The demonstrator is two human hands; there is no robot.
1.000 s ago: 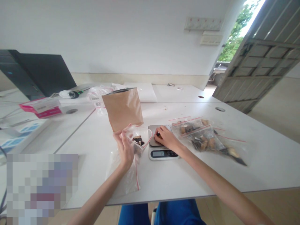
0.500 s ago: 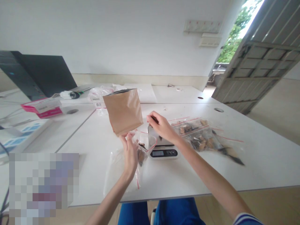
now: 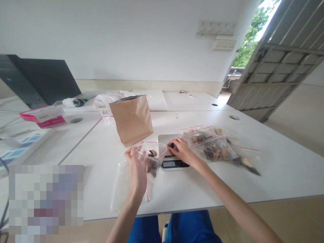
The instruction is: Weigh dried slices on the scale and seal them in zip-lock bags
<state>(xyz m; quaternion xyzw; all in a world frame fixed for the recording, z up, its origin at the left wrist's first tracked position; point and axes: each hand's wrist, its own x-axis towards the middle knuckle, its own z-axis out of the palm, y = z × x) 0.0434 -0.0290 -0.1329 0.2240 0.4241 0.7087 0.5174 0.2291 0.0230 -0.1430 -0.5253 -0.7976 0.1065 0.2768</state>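
Note:
My left hand [image 3: 138, 170] grips the side of a clear zip bag [image 3: 160, 154] with a red seal line, its mouth held open. Dark and tan dried pieces [image 3: 152, 166] lie inside it. My right hand [image 3: 182, 152] is low over the metal plate of a small kitchen scale [image 3: 163, 139], fingers pinched on a dark dried piece [image 3: 172, 145]. The scale's display is lit, but its digits are too small to read. Behind my left hand stands an open brown paper bag [image 3: 131, 119]; what it holds is hidden.
Filled zip bags [image 3: 215, 150] with similar pieces lie right of the scale. Flat clear bags [image 3: 118, 189] are under my left forearm. Farther left are a pink box [image 3: 43, 116], a plastic bundle [image 3: 106, 103] and a black computer case [image 3: 48, 79]. The table's front edge is near my knees.
My right hand has moved down and slightly right, from beside the paper bag to the scale plate. My left hand has shifted from the paper bag's base onto the zip bag.

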